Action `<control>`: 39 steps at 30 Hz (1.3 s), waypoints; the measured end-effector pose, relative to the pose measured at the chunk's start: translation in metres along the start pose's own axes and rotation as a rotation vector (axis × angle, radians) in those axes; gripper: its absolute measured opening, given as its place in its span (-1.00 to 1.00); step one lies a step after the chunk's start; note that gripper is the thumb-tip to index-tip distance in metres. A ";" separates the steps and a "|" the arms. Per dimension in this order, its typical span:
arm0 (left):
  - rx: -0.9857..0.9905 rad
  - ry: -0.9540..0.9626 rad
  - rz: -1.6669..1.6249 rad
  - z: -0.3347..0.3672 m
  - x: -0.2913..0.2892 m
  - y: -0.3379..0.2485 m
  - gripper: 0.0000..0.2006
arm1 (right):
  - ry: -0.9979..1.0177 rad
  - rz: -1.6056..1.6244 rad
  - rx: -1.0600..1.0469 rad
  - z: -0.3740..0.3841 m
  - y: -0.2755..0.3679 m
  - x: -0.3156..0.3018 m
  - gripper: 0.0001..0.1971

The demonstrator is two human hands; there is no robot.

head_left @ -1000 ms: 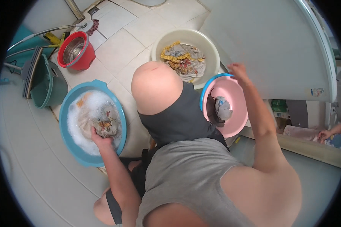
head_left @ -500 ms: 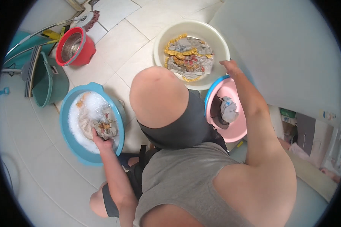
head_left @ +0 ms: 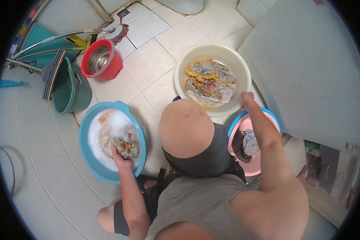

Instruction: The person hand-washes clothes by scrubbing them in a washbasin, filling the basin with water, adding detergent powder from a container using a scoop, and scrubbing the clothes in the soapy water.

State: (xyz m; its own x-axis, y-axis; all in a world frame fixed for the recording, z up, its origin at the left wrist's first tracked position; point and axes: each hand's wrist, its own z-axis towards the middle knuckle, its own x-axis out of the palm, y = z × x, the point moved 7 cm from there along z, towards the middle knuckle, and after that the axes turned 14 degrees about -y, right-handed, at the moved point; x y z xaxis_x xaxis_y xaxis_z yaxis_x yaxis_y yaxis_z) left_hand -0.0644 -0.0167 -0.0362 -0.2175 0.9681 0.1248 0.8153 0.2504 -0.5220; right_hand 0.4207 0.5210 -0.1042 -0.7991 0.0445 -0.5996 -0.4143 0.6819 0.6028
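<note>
On the left, a blue basin [head_left: 85,150] holds white suds and a wet, pale floral cloth [head_left: 126,145]. My left hand [head_left: 122,161] grips the near edge of that cloth, thumb showing on top and the other fingers mostly hidden. Farther off to the right stands a cream basin [head_left: 179,74]. Inside it lies a crumpled grey floral cloth with yellow ruffled trim [head_left: 210,84]. My right hand [head_left: 247,99] is closed on the cream basin's near right rim.
Below my right forearm, a pink basin [head_left: 250,170] with a blue-rimmed one holds dark and light cloth [head_left: 250,143]. A red spin-mop bucket [head_left: 115,66], a green bucket [head_left: 82,96] and mops [head_left: 117,33] stand at the far left. A large pale panel [head_left: 304,68] rises at right.
My right hand has closed on the cream basin's rim, where its fingers were stretched along the edge before. The whole view has shifted; my left hand stays on the cloth.
</note>
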 end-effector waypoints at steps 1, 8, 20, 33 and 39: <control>0.001 0.003 0.002 0.000 0.001 0.000 -0.41 | 0.012 0.013 -0.006 0.001 0.000 0.002 -0.47; 0.001 -0.034 0.022 -0.008 0.002 0.005 -0.42 | 0.209 0.236 0.073 -0.030 0.014 0.044 -0.51; 0.022 -0.125 0.112 -0.015 0.006 -0.003 -0.43 | -0.114 -0.182 -0.335 -0.076 0.000 -0.128 -0.67; -0.022 -0.063 -0.007 0.004 -0.006 0.005 -0.43 | 0.025 -0.117 0.946 -0.221 -0.383 -0.261 0.30; -0.075 0.090 -0.088 0.023 0.038 0.042 -0.43 | 0.132 0.779 0.613 -0.110 -0.478 -0.222 -0.67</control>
State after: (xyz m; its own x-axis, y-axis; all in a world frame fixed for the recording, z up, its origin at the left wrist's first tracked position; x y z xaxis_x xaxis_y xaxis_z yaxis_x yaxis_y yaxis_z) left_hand -0.0508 0.0306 -0.0730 -0.2440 0.9386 0.2440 0.8338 0.3315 -0.4414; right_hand 0.7484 0.1054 -0.2011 -0.8094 0.5835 -0.0671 0.5125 0.7575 0.4045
